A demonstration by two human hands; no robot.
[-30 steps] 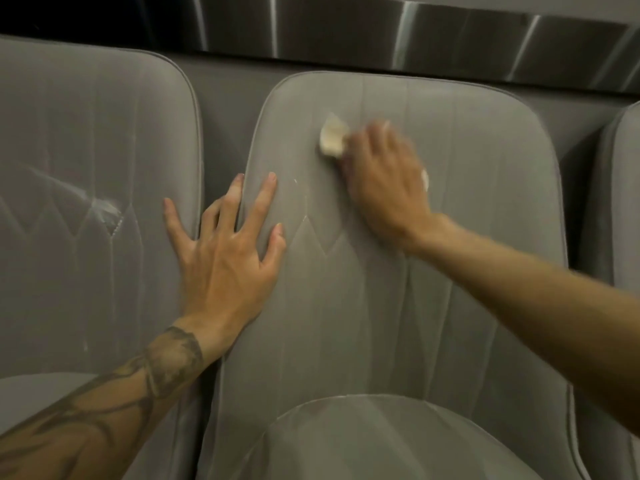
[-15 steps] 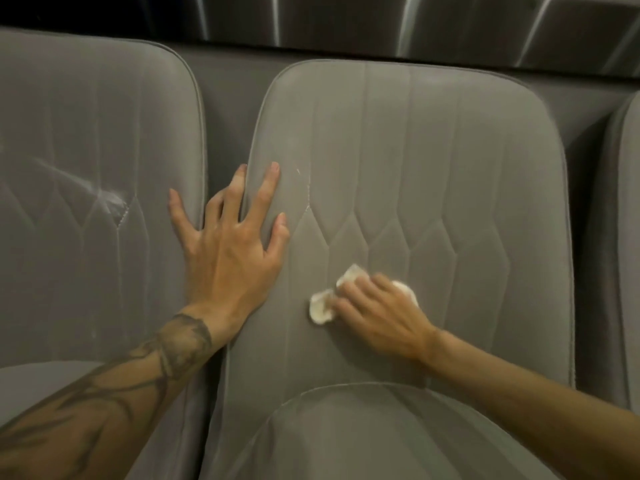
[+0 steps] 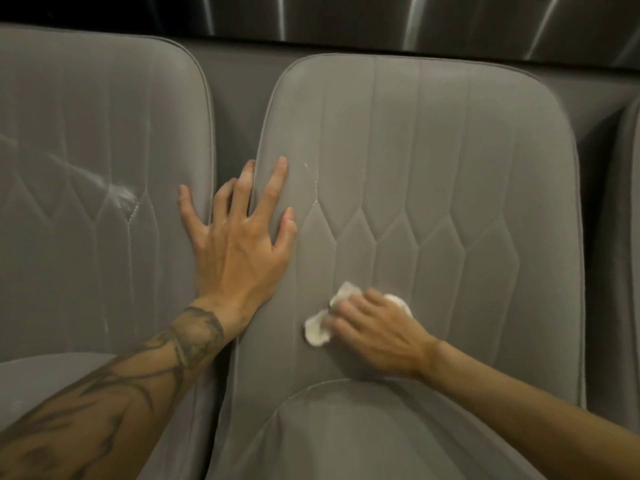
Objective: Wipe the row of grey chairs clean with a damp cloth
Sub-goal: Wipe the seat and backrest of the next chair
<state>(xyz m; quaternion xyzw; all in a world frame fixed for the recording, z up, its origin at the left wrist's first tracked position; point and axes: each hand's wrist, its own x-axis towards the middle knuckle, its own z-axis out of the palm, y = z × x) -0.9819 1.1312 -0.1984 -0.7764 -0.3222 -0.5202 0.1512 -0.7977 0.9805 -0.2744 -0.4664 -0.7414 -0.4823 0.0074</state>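
the right grip (image 3: 377, 336) is closed over a wad of white cloth (image 3: 317, 329), with the fingers curled on top and pressing it against the backrest of the middle chair (image 3: 450, 168). most of the cloth lies under the fingers and palm. a crumpled lobe sticks out past the fingertips to the left of the grip, and a smaller bit shows beyond the knuckles. the hand is slightly blurred. this grip is low on the backrest, just above the seat (image 3: 346, 441), whose curved piping runs right below the wrist. the diamond stitching starts just above the grip, and long vertical seams run up from there.

up and to the left of the right grip, well apart from it, the left grip (image 3: 239, 244) holds nothing. its fingers are straight and spread, and the palm lies flat on the left edge of the same backrest. thumb and index finger lie on the front of the middle chair, and the middle finger is at its edge. the ring finger is over the gap, and the little finger touches the left chair (image 3: 86, 161). a pale scuff (image 3: 121, 197) marks that chair's stitching, to the left of this grip. behind the grip, a tattooed forearm (image 3: 121, 393) crosses the left chair's seat.

far right of the right grip, the edge of a third chair (image 3: 628, 237) shows. above both grips, past the chair tops, runs a shiny metal panel (image 3: 381, 19).
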